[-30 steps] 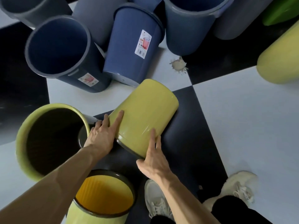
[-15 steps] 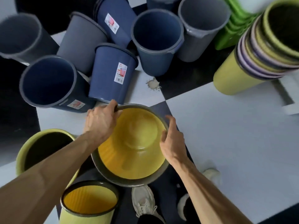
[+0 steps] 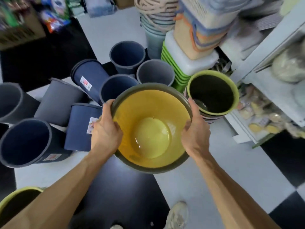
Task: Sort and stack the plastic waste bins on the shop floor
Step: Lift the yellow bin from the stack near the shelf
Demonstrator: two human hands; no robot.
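The yellow bin (image 3: 151,129) has come up off the floor and now sits mouth-up in the air, the left hand (image 3: 105,129) and right hand (image 3: 194,129) each wrapped around its rim, probably so it can drop into the green stack (image 3: 212,93) beside it.

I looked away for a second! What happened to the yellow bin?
The round yellow plastic bin with a dark rim was lying on its side on the floor; the left hand and right hand gripped its rim, turned it upright and lifted it toward the stack of yellow-green bins. The dark blue plastic bins stayed put.
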